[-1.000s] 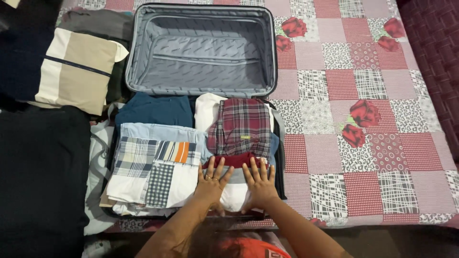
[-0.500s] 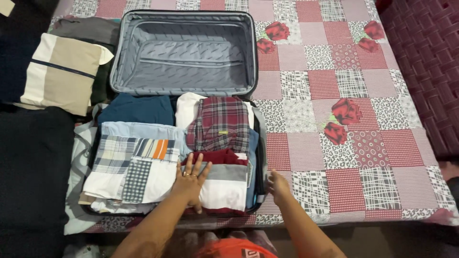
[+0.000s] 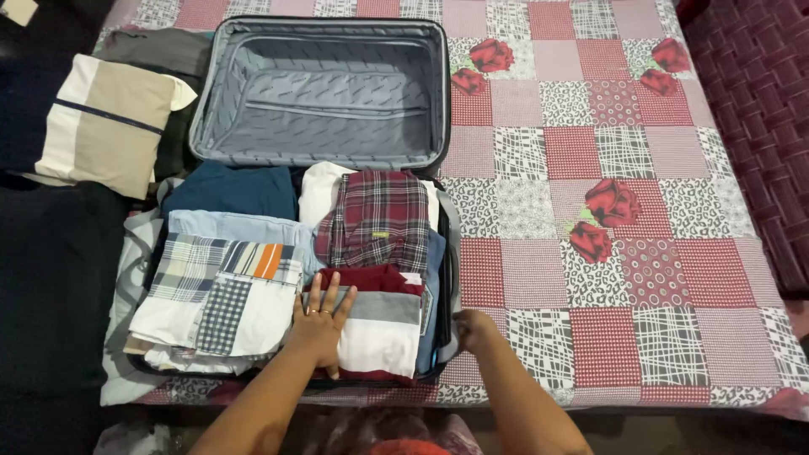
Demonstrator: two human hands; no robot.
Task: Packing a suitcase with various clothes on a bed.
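The left hand (image 3: 320,316) lay flat with fingers spread on a folded white, grey and maroon garment (image 3: 381,324) at the near end of the open suitcase (image 3: 447,253). The right hand (image 3: 472,329) was curled against the suitcase's near right edge; whether it gripped anything could not be told. Beside lay a patchwork plaid shirt (image 3: 219,299), beyond it a red plaid shirt (image 3: 377,221). The suitcase lid (image 3: 320,93) lay open on the patchwork bed cover (image 3: 624,253).
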